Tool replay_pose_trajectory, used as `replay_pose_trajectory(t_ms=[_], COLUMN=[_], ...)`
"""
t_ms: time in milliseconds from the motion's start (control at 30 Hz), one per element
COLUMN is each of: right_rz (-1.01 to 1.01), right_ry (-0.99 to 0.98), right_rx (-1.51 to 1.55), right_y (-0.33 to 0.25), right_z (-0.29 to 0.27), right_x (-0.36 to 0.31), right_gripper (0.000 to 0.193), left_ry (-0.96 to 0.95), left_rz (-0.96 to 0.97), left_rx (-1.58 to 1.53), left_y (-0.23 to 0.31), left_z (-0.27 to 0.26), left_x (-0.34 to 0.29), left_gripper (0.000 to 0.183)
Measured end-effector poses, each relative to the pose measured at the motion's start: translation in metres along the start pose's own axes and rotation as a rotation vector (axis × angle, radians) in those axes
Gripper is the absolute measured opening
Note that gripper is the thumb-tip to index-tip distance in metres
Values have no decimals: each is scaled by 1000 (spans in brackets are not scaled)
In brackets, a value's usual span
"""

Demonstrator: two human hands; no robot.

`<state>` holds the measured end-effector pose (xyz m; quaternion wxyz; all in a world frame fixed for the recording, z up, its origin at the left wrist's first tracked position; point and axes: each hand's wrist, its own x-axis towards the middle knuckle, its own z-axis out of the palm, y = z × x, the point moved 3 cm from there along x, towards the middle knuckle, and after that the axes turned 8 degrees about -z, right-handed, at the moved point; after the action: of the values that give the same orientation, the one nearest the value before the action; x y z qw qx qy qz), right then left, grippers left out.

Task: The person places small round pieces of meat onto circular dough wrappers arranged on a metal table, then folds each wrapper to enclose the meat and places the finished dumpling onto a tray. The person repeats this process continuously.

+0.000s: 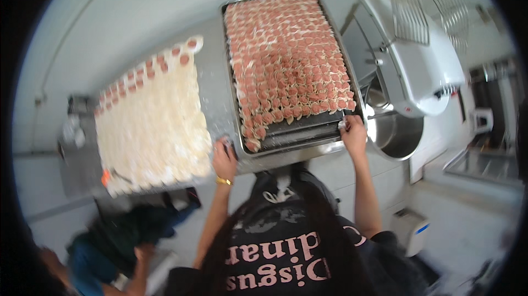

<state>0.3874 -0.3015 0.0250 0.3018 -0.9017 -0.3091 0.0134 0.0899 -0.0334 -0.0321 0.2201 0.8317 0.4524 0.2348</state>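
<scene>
A: On the table (214,92), what's biggest?
B: The tray (300,136), packed with pink-filled dumplings (289,54); pale wrappers (151,125) lie left of it.
A: And the hands?
B: The left hand (224,158) grips the tray's near-left corner, the right hand (353,132) its near-right corner.

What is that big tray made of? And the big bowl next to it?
The tray looks like metal, dull grey with a lighter rim; both hands, left and right, grip its near edge. The bowl looks like polished steel, since its inside shines like a mirror. I can't be fully sure of either.
</scene>
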Motion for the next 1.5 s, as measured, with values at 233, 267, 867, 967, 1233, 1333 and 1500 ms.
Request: replay_pose_trajectory(t_ms=[233, 267, 867, 967, 1233, 1333, 1500], right_rz=[34, 36, 183, 218, 243, 238, 237], right_ry=[10, 18, 51, 49, 12, -8, -18], right_rx=[-71, -97, -258, -314, -345, -351, -251], right_y=[3, 1, -11, -16, -25, -28, -41], right_z=[1, 1, 11, 12, 14, 16, 21], right_x=[-2, -2, -2, -2, 2, 1, -4], right_gripper=[23, 23, 20, 20, 18, 19, 21], left_ry=[-92, -113, -271, -279, -304, -306, -323], left_rz=[85, 72, 162, 149, 132, 134, 94], left_rx=[-79, -72, -201, -181, -221, -212, -227], left_y=[8, 9, 9, 10, 8, 7, 5], left_z=[-2, -3, -14, -15, -15, -13, -11], left_x=[4, 4, 12, 12, 12, 12, 11], left_gripper=[25, 25, 26, 26, 27, 27, 27])
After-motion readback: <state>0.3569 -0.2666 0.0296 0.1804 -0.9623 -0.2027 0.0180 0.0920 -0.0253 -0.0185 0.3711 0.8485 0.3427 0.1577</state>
